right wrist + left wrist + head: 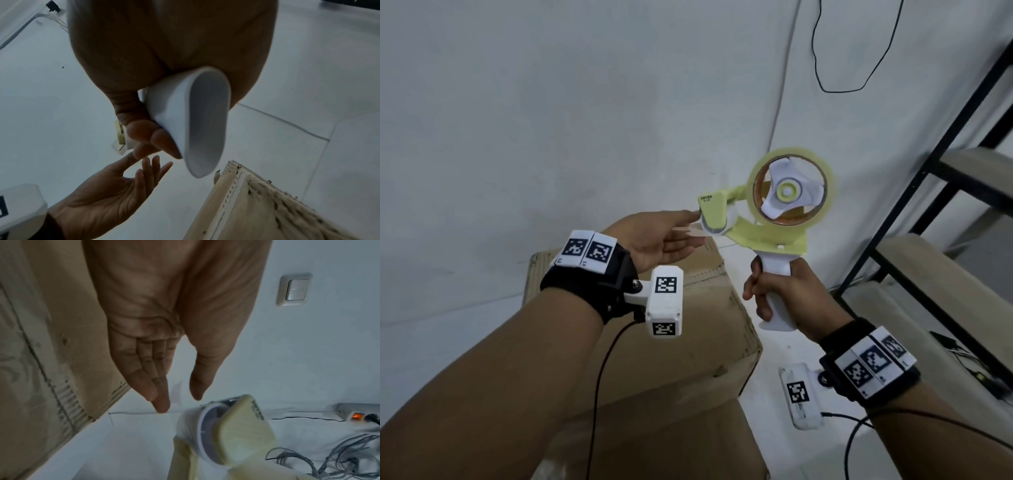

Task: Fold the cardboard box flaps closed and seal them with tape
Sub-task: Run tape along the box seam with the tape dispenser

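Above white floor, right hand grips tape dispenser upright; left hand reaches, fingers straight.

A pale floor crossed by a black cable; black-framed shelves stand at right. A light switch sits on the wall.

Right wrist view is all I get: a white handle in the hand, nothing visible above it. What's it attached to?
Observer: A yellow-green tape dispenser carrying a roll of clear tape, held upright by the right hand.
Operator: Left hand pinching the tape end?
Observer: No pinch. The left hand is open, with its fingertips at the dispenser's front roller.
Operator: Dispenser on the box?
Observer: No, it is in the air beyond the box corner.
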